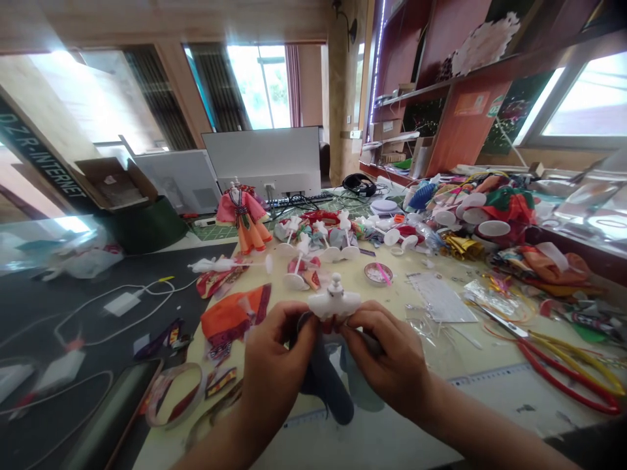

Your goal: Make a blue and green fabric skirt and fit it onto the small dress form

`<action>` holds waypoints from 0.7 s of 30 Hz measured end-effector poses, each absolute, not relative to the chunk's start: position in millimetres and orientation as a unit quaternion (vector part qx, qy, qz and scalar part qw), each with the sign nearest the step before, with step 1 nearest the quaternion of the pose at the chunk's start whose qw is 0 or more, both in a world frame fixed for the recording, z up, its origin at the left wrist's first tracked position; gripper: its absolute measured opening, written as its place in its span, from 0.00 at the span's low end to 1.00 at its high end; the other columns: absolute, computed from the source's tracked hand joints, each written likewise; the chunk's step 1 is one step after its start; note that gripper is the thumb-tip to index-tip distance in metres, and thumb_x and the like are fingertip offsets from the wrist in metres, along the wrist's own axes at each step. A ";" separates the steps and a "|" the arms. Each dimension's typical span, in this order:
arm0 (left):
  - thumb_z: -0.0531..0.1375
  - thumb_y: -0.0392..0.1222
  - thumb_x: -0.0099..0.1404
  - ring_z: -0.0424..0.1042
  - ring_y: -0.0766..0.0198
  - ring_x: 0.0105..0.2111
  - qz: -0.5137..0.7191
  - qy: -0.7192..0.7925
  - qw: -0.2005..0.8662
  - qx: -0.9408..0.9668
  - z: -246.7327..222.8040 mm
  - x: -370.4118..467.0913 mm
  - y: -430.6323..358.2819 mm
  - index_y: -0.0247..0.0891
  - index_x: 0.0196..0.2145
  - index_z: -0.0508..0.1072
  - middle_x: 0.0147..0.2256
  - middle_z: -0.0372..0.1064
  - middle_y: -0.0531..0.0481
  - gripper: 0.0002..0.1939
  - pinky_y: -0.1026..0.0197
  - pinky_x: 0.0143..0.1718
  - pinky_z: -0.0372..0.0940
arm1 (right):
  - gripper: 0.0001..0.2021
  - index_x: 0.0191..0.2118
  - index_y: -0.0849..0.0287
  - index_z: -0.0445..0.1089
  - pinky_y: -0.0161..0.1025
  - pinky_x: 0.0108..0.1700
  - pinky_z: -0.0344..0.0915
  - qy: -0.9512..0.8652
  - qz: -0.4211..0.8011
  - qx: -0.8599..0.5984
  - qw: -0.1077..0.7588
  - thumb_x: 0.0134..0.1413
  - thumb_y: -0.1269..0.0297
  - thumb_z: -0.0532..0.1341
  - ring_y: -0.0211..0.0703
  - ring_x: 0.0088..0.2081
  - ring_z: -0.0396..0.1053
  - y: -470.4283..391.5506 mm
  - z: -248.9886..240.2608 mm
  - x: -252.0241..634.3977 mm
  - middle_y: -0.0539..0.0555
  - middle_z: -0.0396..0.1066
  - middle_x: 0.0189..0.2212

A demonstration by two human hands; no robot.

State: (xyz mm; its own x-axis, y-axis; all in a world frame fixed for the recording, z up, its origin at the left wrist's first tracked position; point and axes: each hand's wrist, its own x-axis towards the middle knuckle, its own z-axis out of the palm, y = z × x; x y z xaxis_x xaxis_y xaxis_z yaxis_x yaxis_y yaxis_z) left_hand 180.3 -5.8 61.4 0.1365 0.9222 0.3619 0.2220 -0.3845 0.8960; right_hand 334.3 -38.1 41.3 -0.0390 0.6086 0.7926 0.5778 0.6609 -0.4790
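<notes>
A small white figure with a knobbed top is held upright between both hands at the middle of the view. My left hand pinches its left side, thumb and fingers pressed together, with dark cloth hanging beside the thumb. On the other side my right hand is closed on the figure's lower right part. Reddish material shows between the fingertips under the figure; its details are too small to tell. Orange cloth lies just left of my left hand.
Scissors with red and yellow handles lie at the right. A small dish stands beyond the hands. Further back are white stands, a dressed doll and heaped cloth. A tape roll sits at the front left, near white cables.
</notes>
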 end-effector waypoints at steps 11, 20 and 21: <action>0.57 0.35 0.61 0.69 0.67 0.28 0.485 0.408 0.162 0.757 53.9 188.7 -6.7 0.37 0.33 0.69 0.28 0.70 0.52 0.01 0.66 0.31 0.66 | 0.06 0.36 0.56 0.63 0.36 0.34 0.66 -0.714 0.015 -0.427 0.554 0.56 0.75 0.54 0.39 0.34 0.68 -28.7 40.3 328.3 0.53 0.68 0.32; 0.55 0.31 0.62 0.72 0.62 0.34 0.465 0.351 0.031 0.812 49.1 187.5 -4.6 0.35 0.38 0.67 0.33 0.71 0.45 0.06 0.64 0.34 0.66 | 0.03 0.32 0.58 0.65 0.35 0.34 0.64 -0.666 0.165 -0.451 0.570 0.56 0.70 0.56 0.37 0.31 0.67 -27.2 47.2 328.8 0.51 0.69 0.29; 0.55 0.31 0.62 0.73 0.62 0.34 0.460 0.349 0.018 0.816 48.5 187.4 -4.6 0.35 0.39 0.67 0.33 0.71 0.45 0.07 0.64 0.34 0.67 | 0.03 0.32 0.58 0.66 0.35 0.34 0.64 -0.662 0.180 -0.453 0.569 0.56 0.69 0.56 0.38 0.31 0.68 -27.4 48.5 329.0 0.51 0.69 0.30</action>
